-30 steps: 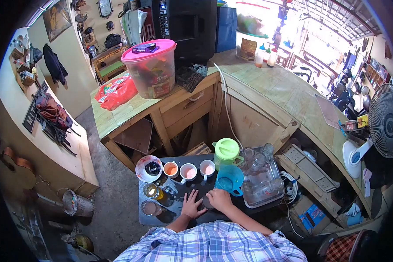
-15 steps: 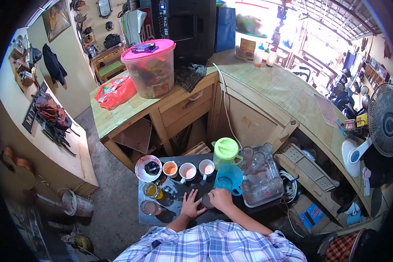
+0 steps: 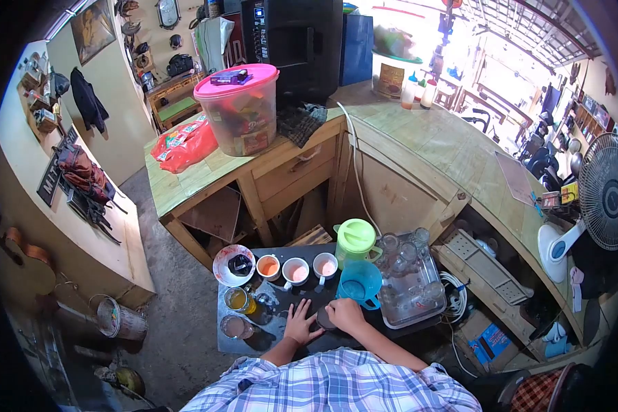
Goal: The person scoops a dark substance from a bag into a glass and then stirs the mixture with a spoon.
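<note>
My left hand [image 3: 299, 323] lies with fingers spread on the dark tabletop [image 3: 271, 329], just left of a dark-filled cup or glass [image 3: 325, 318]. My right hand [image 3: 346, 314] is closed at that vessel's right side; what its fingers hold is hidden. Beyond my right hand stands a blue pitcher [image 3: 361, 276], with a lidded green pitcher [image 3: 356, 237] behind it. Three white cups with orange to pink contents, one of them a pink-filled cup [image 3: 296, 270], form a row. On the left are a glass mug of yellow liquid [image 3: 239, 299] and a glass of greyish-brown liquid [image 3: 236, 327].
A tray [image 3: 413, 317] of several upturned glasses stands at the right. A white bowl [image 3: 225, 274] holding a dark packet sits at the back left. Behind, a wooden counter [image 3: 419, 130] carries a pink-lidded tub [image 3: 239, 113]; a white fan [image 3: 558, 250] stands far right.
The view has shifted very slightly. Both hands stay in nearly the same places, with no visible change in the cups or pitchers.
</note>
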`<state>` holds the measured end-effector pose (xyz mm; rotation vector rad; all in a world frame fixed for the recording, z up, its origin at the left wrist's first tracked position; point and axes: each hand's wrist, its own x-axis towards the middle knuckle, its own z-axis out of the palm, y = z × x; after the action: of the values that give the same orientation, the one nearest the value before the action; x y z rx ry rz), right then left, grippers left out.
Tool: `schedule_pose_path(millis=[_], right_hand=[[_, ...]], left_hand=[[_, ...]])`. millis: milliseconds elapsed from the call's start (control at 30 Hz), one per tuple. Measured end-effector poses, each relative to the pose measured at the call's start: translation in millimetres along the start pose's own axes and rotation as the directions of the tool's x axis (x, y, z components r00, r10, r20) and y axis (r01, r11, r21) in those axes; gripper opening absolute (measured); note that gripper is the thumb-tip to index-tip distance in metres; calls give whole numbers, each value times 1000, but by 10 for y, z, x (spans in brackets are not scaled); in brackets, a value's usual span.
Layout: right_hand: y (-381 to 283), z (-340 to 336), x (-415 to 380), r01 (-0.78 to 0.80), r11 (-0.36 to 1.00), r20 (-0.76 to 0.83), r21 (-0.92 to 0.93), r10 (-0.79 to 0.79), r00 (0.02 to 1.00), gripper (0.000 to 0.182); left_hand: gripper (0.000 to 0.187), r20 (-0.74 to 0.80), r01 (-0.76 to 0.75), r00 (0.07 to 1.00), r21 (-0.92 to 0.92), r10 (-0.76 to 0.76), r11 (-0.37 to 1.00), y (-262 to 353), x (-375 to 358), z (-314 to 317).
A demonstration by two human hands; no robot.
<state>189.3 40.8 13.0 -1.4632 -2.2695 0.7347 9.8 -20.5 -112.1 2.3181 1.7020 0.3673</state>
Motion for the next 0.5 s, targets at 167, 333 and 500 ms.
schedule_pose_path(millis=[167,333,500], right_hand=[[-54,36,-6,-36,999,-108,28,39,993,24],[-4,69,25,-25,981,-158,191,56,986,24],[5,63,31,-39,993,-44,113,44,998,25]], left_hand=[[70,20,5,1000,14,-5,1000,9,2,-9],[62,-10,4,1000,-26,-4,1000,11,2,-32],[62,-10,2,1000,-14,-2,1000,22,-1,-36]])
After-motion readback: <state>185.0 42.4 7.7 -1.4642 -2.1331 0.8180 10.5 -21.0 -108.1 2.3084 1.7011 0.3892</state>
